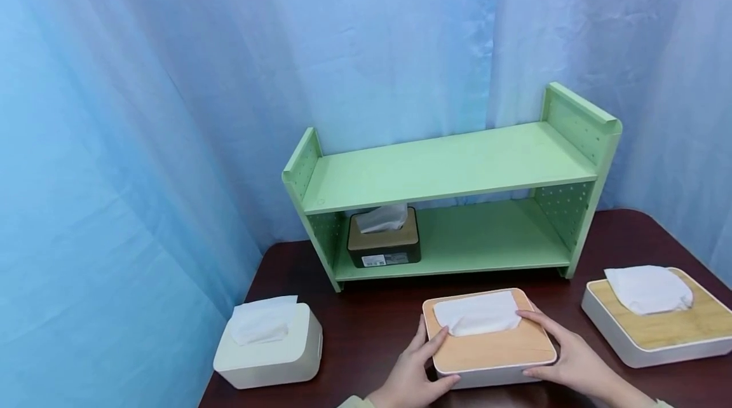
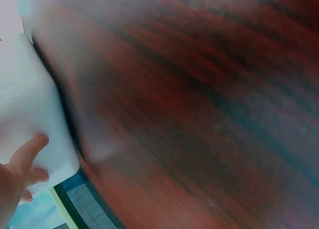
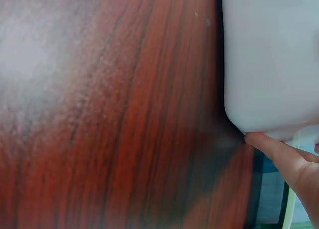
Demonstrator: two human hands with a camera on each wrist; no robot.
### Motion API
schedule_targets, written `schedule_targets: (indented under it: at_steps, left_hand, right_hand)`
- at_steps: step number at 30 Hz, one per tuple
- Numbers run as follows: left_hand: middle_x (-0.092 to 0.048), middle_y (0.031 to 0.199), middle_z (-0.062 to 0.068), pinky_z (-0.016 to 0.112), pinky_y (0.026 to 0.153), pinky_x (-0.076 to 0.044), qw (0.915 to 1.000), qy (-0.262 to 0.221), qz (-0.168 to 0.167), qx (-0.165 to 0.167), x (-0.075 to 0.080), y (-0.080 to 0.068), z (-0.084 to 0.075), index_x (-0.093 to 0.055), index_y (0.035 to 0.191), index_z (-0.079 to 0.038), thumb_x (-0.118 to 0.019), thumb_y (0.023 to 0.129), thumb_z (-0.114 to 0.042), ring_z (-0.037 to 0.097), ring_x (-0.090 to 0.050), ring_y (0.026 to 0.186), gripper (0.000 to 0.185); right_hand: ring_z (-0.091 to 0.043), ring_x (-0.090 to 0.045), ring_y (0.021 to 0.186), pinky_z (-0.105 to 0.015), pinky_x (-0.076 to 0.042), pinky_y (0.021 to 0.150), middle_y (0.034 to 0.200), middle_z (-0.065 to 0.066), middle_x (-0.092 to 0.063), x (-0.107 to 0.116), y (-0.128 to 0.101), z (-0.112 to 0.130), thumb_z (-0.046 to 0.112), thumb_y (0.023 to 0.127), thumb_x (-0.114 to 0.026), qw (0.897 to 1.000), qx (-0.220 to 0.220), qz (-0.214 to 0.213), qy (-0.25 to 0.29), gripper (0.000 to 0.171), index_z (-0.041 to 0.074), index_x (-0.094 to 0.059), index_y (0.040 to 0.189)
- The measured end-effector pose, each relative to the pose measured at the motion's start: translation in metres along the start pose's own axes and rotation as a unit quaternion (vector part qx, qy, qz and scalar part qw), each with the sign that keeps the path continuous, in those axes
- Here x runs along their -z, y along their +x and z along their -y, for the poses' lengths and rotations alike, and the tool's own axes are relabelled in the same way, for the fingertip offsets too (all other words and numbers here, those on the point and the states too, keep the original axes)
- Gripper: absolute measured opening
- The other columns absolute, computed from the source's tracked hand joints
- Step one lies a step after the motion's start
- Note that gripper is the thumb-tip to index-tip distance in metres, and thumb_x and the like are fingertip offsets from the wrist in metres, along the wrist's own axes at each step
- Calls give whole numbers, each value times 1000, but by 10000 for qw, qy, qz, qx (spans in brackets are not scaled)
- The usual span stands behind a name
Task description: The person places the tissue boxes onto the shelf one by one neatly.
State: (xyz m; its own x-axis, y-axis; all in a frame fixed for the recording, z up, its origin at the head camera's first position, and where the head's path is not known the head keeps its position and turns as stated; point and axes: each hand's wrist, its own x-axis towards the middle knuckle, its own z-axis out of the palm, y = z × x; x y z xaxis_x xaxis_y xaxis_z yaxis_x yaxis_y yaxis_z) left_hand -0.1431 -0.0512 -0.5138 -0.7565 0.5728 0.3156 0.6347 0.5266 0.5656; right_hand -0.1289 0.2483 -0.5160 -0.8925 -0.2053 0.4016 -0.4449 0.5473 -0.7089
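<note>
A flat white tissue box with a wooden lid (image 1: 492, 347) and a tissue sticking out sits on the dark wooden table (image 1: 372, 319) in front of the green shelf. My left hand (image 1: 413, 370) grips its left near corner, thumb on the lid. My right hand (image 1: 566, 357) grips its right side, fingers along the lid edge. In the left wrist view, fingers (image 2: 30, 154) press the white box wall (image 2: 25, 114). The right wrist view has a fingertip (image 3: 279, 154) under the box's white corner (image 3: 269, 59).
A green two-level shelf (image 1: 452, 173) stands at the back with a dark tissue box (image 1: 384, 239) on its lower level. A cream tissue box (image 1: 269, 347) sits at the left, another wooden-lidded box (image 1: 657, 319) at the right. Blue curtains hang behind.
</note>
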Motion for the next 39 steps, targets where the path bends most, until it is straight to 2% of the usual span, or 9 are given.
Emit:
schedule_targets:
  at_steps: [3, 5, 10, 12, 16, 24, 33, 38, 39]
  left_hand:
    - [-20, 146, 40, 34, 96, -47, 9995, 118, -183, -206, 0, 2, 0, -43, 143, -10, -73, 83, -35, 44, -41, 128, 71]
    - [-20, 147, 38, 33, 96, -47, 9992, 161, -282, -235, 1, 6, 0, -44, 142, -11, -74, 82, -34, 42, -41, 129, 72]
    - [-20, 150, 33, 27, 98, -45, 9972, 370, -484, -436, 8, 28, 1, -46, 141, -11, -78, 78, -31, 37, -41, 131, 73]
    - [-17, 152, 30, 25, 98, -44, 9966, 400, -491, -521, 11, 38, 2, -46, 141, -10, -80, 77, -29, 35, -41, 132, 74]
    - [-11, 156, 24, 20, 97, -44, 9974, 292, -438, -496, 16, 56, 5, -45, 141, -10, -81, 76, -25, 32, -39, 134, 76]
    - [-11, 157, 19, 21, 98, -43, 9993, 136, -345, -4, 17, 78, 7, -43, 143, -14, -81, 75, -20, 30, -35, 138, 78]
    - [-12, 158, 16, 23, 99, -43, 9991, 178, -236, 291, 19, 97, 5, -42, 143, -17, -80, 77, -23, 29, -33, 139, 77]
    - [-12, 158, 13, 25, 101, -42, 9985, 107, -67, 541, 24, 103, 2, -41, 144, -21, -78, 79, -27, 29, -32, 139, 75]
    - [-13, 158, 13, 27, 101, -42, 9983, 78, -59, 579, 26, 105, 2, -41, 144, -22, -77, 79, -27, 29, -32, 139, 74]
  right_hand:
    - [27, -21, 121, 2, -18, 89, 148, 14, -27, 1, 2, 1, 17, 50, -92, 9999, 85, -128, -14, 92, 14, -51, 133]
    - [26, -20, 123, 3, -18, 90, 147, 20, -24, 2, 5, 0, 15, 50, -92, 9996, 194, -220, -22, 93, 13, -51, 133]
    - [21, -16, 129, 2, -18, 93, 154, -14, -23, 10, 19, 0, 6, 52, -90, 9986, 380, -356, 55, 95, 9, -47, 137]
    - [21, -15, 129, 2, -19, 92, 153, -22, -19, 14, 25, 0, 3, 53, -89, 9985, 390, -379, 111, 96, 8, -45, 138]
    - [21, -14, 128, 1, -19, 89, 154, -29, -13, 18, 38, -3, -1, 56, -87, 9981, 413, -423, 142, 96, 8, -42, 141]
    - [21, -12, 126, 2, -17, 87, 156, -26, -10, 22, 57, -13, 1, 58, -86, 9984, 397, -394, 39, 97, 10, -40, 143]
    - [20, -8, 126, 0, -14, 86, 155, -28, -8, 28, 66, -22, 4, 63, -85, 9995, -17, -317, 82, 96, 13, -37, 145]
    - [17, -5, 130, -1, -13, 90, 154, -30, -10, 34, 70, -23, 10, 66, -84, 9997, -131, -213, 15, 93, 14, -36, 146]
    - [16, -5, 132, -5, -15, 95, 154, -29, -12, 36, 72, -22, 11, 67, -84, 9997, -166, -193, -23, 93, 15, -36, 146]
